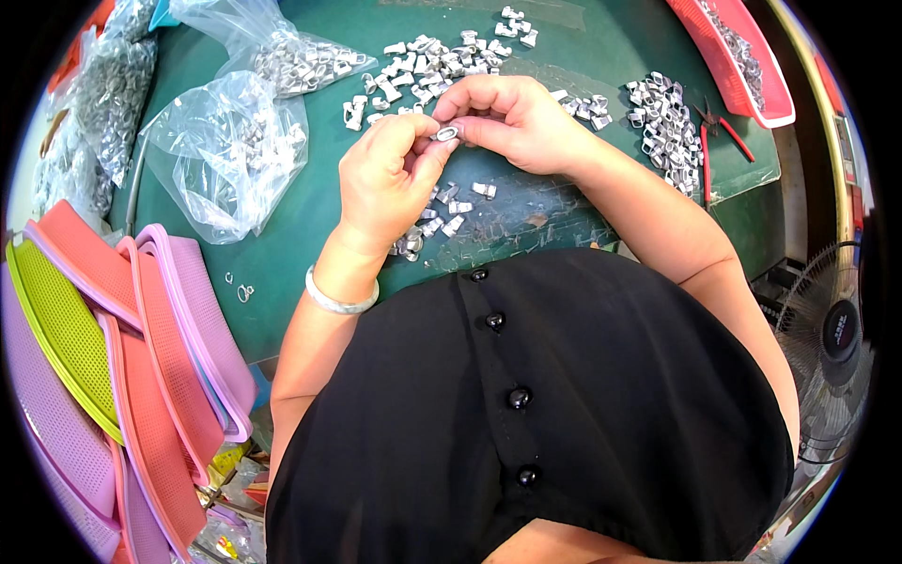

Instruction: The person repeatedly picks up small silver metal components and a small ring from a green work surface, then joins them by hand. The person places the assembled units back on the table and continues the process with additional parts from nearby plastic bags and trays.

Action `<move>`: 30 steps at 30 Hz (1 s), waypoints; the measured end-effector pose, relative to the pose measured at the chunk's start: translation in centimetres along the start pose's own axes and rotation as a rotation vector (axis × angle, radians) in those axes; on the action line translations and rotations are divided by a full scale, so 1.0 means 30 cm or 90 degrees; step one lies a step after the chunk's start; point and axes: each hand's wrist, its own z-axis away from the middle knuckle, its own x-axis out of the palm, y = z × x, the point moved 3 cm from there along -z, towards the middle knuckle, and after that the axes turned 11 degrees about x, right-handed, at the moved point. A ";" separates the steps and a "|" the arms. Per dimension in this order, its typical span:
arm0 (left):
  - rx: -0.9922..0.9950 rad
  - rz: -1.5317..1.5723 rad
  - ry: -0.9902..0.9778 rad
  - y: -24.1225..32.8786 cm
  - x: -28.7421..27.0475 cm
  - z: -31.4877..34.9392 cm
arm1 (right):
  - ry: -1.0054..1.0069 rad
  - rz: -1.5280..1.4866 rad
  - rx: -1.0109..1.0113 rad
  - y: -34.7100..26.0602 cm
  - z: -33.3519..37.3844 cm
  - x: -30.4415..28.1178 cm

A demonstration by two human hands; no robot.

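Note:
Over the green table, my left hand and my right hand meet fingertip to fingertip. Between them is a small oval metal ring-like piece, pinched by my left thumb and finger. My right thumb and fingers press together at its upper side; whether they grip a second piece is hidden. Beyond my hands spreads a loose pile of small silver metal clasps. A few more silver clasps lie just below my hands, near my body. To the right of my right hand sits a pile of silver metal loops.
Clear plastic bags of metal parts lie at left. Red-handled pliers rest near a pink basket of small parts at far right. Stacked coloured perforated baskets crowd the left side. A fan stands at right.

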 end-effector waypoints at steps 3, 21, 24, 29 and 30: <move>0.003 0.003 -0.002 0.000 0.002 -0.001 | 0.011 -0.002 -0.017 0.006 -0.001 0.001; -0.052 0.057 -0.198 -0.011 -0.009 0.000 | 0.211 0.607 -0.191 -0.026 -0.020 -0.027; -0.077 0.040 -0.123 -0.033 -0.008 0.004 | 0.213 0.542 -0.135 -0.021 -0.020 -0.026; -0.191 0.169 0.012 -0.059 0.008 0.020 | 0.129 0.099 -0.060 -0.017 -0.017 -0.032; -0.204 0.216 0.040 -0.060 0.014 0.020 | 0.101 0.045 -0.051 -0.015 -0.017 -0.031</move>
